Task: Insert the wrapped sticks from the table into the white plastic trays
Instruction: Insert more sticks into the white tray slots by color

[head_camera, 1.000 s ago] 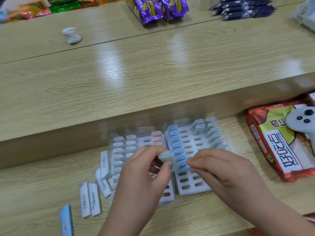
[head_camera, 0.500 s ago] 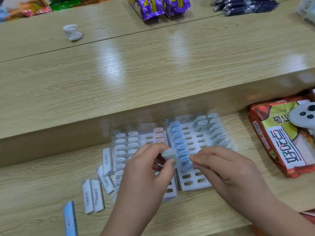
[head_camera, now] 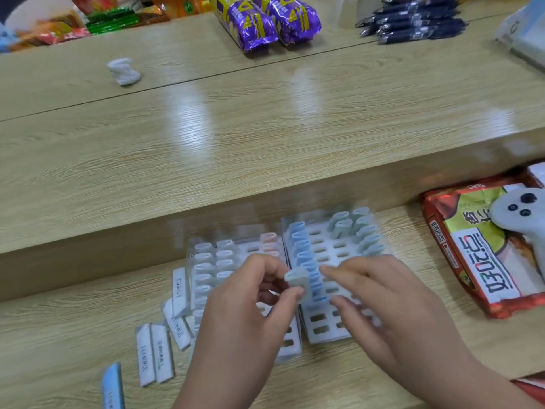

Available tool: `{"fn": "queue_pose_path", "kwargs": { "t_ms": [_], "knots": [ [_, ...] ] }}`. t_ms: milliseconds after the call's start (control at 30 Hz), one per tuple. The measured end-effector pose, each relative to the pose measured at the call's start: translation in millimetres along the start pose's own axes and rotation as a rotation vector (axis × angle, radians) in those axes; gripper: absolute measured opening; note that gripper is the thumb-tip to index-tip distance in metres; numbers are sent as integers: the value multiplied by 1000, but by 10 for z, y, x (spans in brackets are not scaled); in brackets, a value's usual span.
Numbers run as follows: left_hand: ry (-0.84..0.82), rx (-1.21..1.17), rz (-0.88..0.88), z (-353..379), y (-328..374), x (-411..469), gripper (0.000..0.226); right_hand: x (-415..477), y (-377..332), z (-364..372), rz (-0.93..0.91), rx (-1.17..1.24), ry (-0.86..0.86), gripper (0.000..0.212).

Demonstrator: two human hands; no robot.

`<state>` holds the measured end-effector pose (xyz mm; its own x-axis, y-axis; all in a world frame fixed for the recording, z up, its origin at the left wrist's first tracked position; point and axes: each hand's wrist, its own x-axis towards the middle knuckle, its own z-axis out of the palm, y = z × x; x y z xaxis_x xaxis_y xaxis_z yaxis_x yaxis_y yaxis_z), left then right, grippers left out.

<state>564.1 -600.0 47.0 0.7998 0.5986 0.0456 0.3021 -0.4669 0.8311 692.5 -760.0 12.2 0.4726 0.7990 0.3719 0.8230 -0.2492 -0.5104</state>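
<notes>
Two white plastic trays lie side by side on the lower table: the left tray and the right tray. Several wrapped sticks stand in their slots, among them a blue row down the right tray's left side. My left hand pinches a pale wrapped stick upright between thumb and fingers, over the seam of the trays. My right hand rests on the right tray, fingers curled, fingertips next to that stick. Loose white sticks lie left of the trays.
A blue wrapped stick lies at the front left. A red snack bag with a white controller on it lies to the right. A raised shelf behind the trays bears a crumpled white wrapper, purple packets and dark pens.
The view has tilted slightly. My left hand keeps the pale stick pinched in about the same place. My right hand's fingertips have spread a little over the right tray.
</notes>
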Motion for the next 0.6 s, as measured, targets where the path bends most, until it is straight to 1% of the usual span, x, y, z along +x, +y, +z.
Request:
{"fn": "queue_pose_path", "kwargs": {
  "t_ms": [67,100,167,233,300,367,433,500,600],
  "knots": [
    [-19,40,58,41,36,51,23,99,-16,-58,90,172,12,37],
    [-21,61,91,70,60,87,23,154,-26,-83,97,243,19,35],
    [-22,68,147,145,108,168,20,249,-26,-127,76,306,52,27],
    [-30,75,188,218,139,237,12,315,17,-173,84,314,86,19],
    [-37,184,221,276,112,289,12,363,114,-235,111,284,121,16],
    [-75,378,205,323,60,320,30,417,257,-291,162,222,151,18],
    [-120,534,169,376,17,321,45,473,407,-308,209,104,124,21],
    [-113,638,217,444,-33,295,45,512,496,-280,229,-29,51,17],
    [-30,669,284,528,-92,271,38,545,520,-230,232,-59,-27,12]
  ]
}}
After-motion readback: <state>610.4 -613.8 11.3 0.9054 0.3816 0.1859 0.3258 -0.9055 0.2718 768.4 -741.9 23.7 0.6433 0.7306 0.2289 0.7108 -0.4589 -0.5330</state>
